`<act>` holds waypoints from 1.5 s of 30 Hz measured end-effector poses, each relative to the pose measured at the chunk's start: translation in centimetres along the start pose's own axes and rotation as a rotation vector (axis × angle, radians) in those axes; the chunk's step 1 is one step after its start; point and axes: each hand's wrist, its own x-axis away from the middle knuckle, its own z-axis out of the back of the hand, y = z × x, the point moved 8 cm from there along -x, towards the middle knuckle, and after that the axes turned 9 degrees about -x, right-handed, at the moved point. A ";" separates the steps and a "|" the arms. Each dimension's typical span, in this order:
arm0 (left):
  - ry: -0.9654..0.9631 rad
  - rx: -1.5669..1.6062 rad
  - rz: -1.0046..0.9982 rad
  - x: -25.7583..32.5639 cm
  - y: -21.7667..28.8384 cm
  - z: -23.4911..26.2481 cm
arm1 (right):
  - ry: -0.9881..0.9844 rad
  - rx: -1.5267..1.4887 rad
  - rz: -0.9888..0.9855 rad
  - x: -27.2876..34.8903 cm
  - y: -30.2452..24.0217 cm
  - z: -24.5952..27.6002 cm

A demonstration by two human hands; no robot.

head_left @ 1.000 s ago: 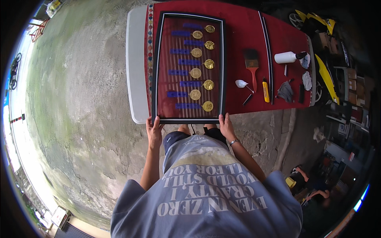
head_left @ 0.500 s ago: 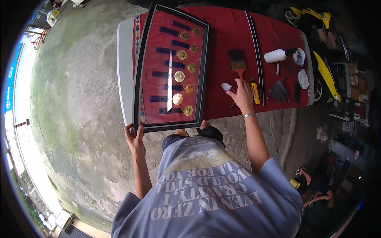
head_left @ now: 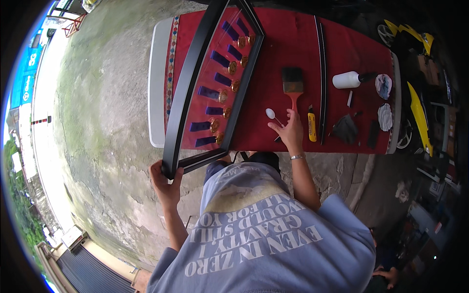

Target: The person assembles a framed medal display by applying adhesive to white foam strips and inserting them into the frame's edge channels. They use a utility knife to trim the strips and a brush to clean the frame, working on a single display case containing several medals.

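My left hand [head_left: 166, 185] is closed round the near left corner of a black display frame [head_left: 183, 117], thumb on its edge. Inside, gold medals [head_left: 223, 96] on dark purple ribbons [head_left: 208, 92] lie against a red backing. The frame tilts, its left side raised above the table. My right hand [head_left: 292, 136] has its thumb spread away from its fingers. Its fingertips reach the end of the red handle of a wide paintbrush [head_left: 293, 80]; whether they touch it is unclear. By the thumb lies a spoon [head_left: 270, 113] with a white bowl, and to the right a yellow utility knife [head_left: 311, 126].
A red cloth [head_left: 273, 41] covers the table, whose pale edge [head_left: 157, 88] shows at left. A long black strip [head_left: 322, 73] crosses it. Further right are a white bottle [head_left: 346, 80], a dark cloth [head_left: 346, 129] and crumpled pale wads [head_left: 385, 117]. Yellow vehicle parts [head_left: 417, 117] stand beyond.
The display frame has tipped, its left side rising so its black outer wall shows. My right hand stays near the paintbrush handle. The whole view has shifted slightly.
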 end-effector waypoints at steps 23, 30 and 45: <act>-0.218 -0.598 -0.131 -3.2 11.2 -7.3 | 0.070 -0.434 0.211 1.3 0.5 0.8; -0.194 -0.570 -0.124 -3.0 11.2 -7.0 | 0.026 -0.338 0.267 -0.2 -1.0 -0.3; -0.205 -0.531 -0.139 -3.1 11.6 -7.1 | 0.130 -0.200 0.559 -0.3 -4.2 0.3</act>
